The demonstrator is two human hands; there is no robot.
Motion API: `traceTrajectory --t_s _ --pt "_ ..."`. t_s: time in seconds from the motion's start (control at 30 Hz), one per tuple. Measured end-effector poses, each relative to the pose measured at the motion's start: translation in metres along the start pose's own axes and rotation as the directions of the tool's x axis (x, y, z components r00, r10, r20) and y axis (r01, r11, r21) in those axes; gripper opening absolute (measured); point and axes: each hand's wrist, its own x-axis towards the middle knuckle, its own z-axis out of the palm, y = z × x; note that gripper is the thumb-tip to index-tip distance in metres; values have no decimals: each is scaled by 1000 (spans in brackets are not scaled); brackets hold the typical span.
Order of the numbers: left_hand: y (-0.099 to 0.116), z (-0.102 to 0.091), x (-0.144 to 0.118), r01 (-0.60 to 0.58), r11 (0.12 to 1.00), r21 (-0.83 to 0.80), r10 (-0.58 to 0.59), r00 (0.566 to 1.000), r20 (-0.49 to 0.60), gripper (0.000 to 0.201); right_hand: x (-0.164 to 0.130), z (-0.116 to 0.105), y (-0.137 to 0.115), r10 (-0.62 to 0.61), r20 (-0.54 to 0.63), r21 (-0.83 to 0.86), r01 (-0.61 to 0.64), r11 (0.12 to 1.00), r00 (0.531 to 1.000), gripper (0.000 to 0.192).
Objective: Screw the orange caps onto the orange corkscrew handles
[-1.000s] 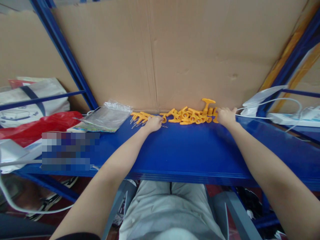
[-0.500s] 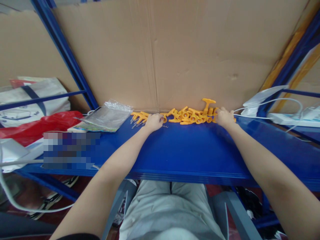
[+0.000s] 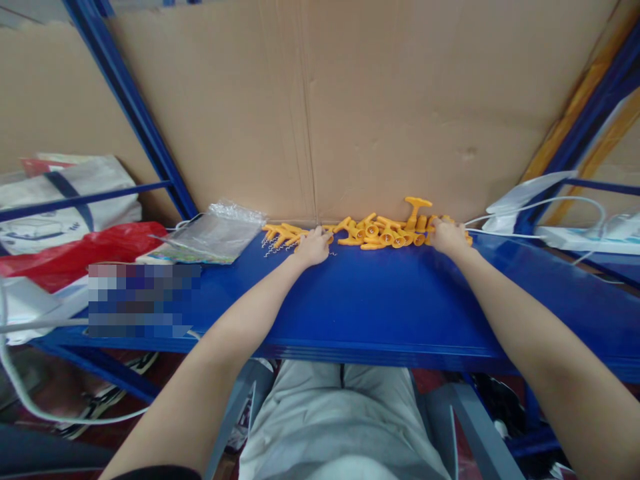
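Observation:
A heap of yellow corkscrew pieces lies along the back edge of the blue table. On the left are yellow T-shaped corkscrews (image 3: 281, 233) with bare metal spirals pointing toward me. My left hand (image 3: 314, 247) is at their right end, fingers closed round a yellow corkscrew whose shape is partly hidden. In the middle lie yellow bell-shaped sleeves (image 3: 398, 240) and handles, tumbled together. One T-shaped handle (image 3: 416, 208) stands upright behind them. My right hand (image 3: 450, 238) is over the right end of the heap, its curled fingers among yellow pieces; what they hold is hidden.
A cardboard sheet (image 3: 380, 107) closes off the back of the blue table (image 3: 375, 300). To the left lie a clear plastic bag (image 3: 220, 230), a red bag (image 3: 100, 250) and a white cloth bag (image 3: 110, 187). White cables (image 3: 500, 232) and a power strip (image 3: 585, 239) are at right.
My left hand has turned and shifted slightly right, its fingers now reaching farther forward over the pieces. The right hand stays at the right end with little change.

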Motion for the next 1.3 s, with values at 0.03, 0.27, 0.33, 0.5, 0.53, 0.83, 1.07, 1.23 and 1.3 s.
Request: traceTrajectory --t_s 0.03,0.27,0.33,0.5,0.53,0.83,1.07,1.23,1.3 --pt "0 0 0 25 1000 -1 -25 1000 1 52 0 0 0 3 5 -2 -3 1000 1000 38" --pt "4 4 0 78 996 -33 -75 995 72 54 -2 -3 -2 12 20 20 -13 1000 1000 39" --pt "6 5 1 63 996 -57 -59 996 69 54 -3 -4 -3 19 21 29 -20 999 1000 38" --pt "6 7 5 29 989 -143 -23 999 41 48 -4 -5 -2 23 24 58 -24 998 999 38" --pt "6 8 6 23 988 -155 -17 999 37 47 -4 -5 -2 25 26 59 -26 998 999 38" --pt "-3 17 18 -41 964 -264 44 999 5 37 -5 -7 -4 38 49 50 -41 998 998 40" --pt "-6 22 31 -89 935 -343 69 995 -70 31 -7 -8 -6 48 44 65 -50 997 998 39" --pt "-3 18 42 -31 943 -331 11 998 -64 27 -7 -7 -6 42 49 60 -45 997 998 40" --pt "-1 15 46 -13 950 -313 -5 998 -58 27 -8 -9 -6 42 57 53 -45 998 997 40"
